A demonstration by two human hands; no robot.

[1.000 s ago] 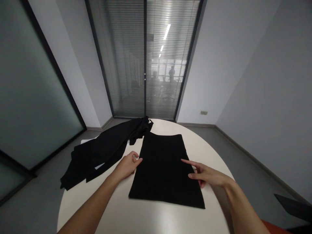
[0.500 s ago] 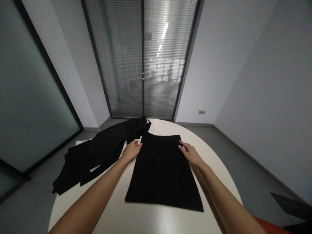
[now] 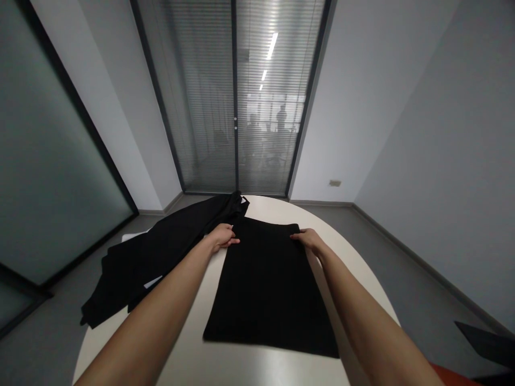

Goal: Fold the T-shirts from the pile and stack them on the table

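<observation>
A black skirt [image 3: 271,289] lies flat on the white table [image 3: 241,367], its narrow end away from me and its wide hem nearest me. At the upper left edge, my left hand [image 3: 223,236] is closed on the fabric, a fingertip lying over the black cloth. My right hand [image 3: 309,239] pinches the upper right edge, just below the corner. The parts of the fingers under the fabric are hidden.
A heap of black clothes [image 3: 169,236] covers the table's left side and hangs past its rim, with white bits showing. Beyond stands a glass partition with blinds [image 3: 201,107]. A dark object [image 3: 486,343] and something red [image 3: 450,375] are at lower right.
Both hands have closed from lying along the skirt's sides to gripping its upper edges. My right hand has shifted slightly up and left. The skirt lies nearly as before.
</observation>
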